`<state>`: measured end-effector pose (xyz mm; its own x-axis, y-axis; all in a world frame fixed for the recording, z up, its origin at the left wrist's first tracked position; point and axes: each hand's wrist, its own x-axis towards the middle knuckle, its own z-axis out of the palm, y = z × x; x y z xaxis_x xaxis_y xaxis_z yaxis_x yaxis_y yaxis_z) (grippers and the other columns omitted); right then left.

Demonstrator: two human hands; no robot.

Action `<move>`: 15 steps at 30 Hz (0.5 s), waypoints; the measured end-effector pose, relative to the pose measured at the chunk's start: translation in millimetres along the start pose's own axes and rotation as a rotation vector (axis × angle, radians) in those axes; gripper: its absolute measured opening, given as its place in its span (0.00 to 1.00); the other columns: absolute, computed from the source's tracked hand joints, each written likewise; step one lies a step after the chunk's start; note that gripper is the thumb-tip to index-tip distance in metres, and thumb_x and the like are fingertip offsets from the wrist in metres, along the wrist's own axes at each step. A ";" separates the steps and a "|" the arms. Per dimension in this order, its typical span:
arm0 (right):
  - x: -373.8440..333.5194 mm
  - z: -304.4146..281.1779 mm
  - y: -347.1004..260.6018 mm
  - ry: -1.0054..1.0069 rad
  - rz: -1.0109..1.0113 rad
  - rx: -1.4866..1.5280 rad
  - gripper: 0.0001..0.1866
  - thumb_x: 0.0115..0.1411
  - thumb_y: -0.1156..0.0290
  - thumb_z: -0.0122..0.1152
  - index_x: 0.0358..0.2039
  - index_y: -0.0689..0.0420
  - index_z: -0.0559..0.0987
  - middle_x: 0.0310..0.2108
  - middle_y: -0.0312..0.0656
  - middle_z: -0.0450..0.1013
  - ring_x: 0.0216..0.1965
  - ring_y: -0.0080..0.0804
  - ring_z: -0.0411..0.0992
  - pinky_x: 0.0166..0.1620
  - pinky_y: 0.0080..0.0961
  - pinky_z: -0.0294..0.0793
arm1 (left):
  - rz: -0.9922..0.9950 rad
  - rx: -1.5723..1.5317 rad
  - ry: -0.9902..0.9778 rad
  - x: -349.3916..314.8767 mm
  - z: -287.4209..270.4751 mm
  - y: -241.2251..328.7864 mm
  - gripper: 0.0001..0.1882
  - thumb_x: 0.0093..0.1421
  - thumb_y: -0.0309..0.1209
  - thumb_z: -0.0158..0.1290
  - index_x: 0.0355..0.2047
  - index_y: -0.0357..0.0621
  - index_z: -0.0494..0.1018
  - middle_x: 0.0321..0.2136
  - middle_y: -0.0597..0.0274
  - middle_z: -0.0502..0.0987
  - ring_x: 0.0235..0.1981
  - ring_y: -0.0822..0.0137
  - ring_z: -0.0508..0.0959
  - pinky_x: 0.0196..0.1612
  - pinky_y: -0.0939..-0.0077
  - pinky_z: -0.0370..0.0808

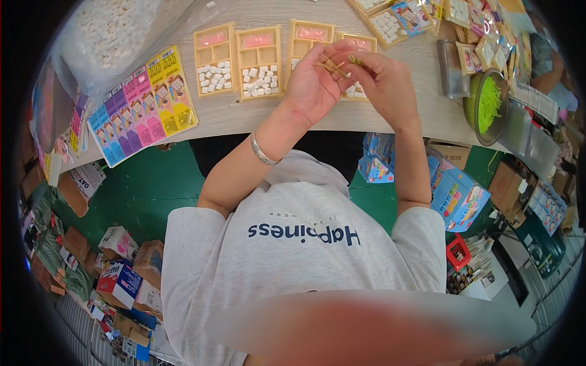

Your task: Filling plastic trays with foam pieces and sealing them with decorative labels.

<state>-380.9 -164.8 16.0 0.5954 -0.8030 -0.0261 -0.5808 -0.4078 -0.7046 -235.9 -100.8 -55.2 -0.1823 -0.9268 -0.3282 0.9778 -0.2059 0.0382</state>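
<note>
My left hand [311, 85] is turned palm up over the trays, its fingers curled around several thin wooden picks [331, 64]. Close beside it, my right hand [386, 78] pinches at the greenish-yellow ends of picks with thumb and fingers. Cream plastic trays stand in a row beneath and left of the hands. The leftmost tray [215, 55] and the second tray [265, 55] each hold white cubes in the near compartment and a pink packet at the far end. A third tray [302, 43] and a fourth tray [345, 39] are partly hidden by my hands.
A large clear bag of white cubes [116, 36] lies far left, above a fanned stack of colourful printed cards [143, 107]. On the right are a bowl of bright green shreds [489, 104], clear plastic lids [452, 70] and filled packed trays [390, 24]. Boxes [455, 189] stand below the table.
</note>
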 end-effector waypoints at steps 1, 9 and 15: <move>0.3 -0.9 0.0 -0.001 0.000 0.000 0.12 0.62 0.76 0.65 0.46 0.62 0.85 0.34 0.44 0.84 0.31 0.25 0.81 0.36 0.21 0.79 | 0.010 0.008 0.036 0.2 -0.2 0.0 0.23 0.76 0.41 0.38 0.56 0.37 0.73 0.51 0.54 0.79 0.51 0.60 0.79 0.57 0.60 0.77; -0.6 0.0 1.4 0.032 -0.039 -0.077 0.12 0.62 0.73 0.66 0.46 0.61 0.84 0.31 0.47 0.82 0.26 0.29 0.79 0.32 0.24 0.77 | 0.009 0.079 0.039 -0.6 8.7 -0.4 0.22 0.76 0.42 0.43 0.54 0.35 0.74 0.48 0.56 0.79 0.49 0.64 0.79 0.56 0.67 0.78; -1.5 0.9 0.5 -0.024 -0.023 -0.138 0.11 0.62 0.73 0.66 0.44 0.61 0.85 0.32 0.48 0.81 0.26 0.32 0.79 0.31 0.25 0.76 | 0.053 0.351 0.182 -3.0 10.6 -7.2 0.15 0.73 0.33 0.50 0.55 0.37 0.74 0.50 0.57 0.79 0.50 0.65 0.79 0.57 0.73 0.78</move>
<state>-381.6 -163.5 15.1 0.6214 -0.7830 -0.0291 -0.6370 -0.4832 -0.6007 -243.6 -99.9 -44.5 -0.0804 -0.8746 -0.4782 0.8850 -0.2833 0.3694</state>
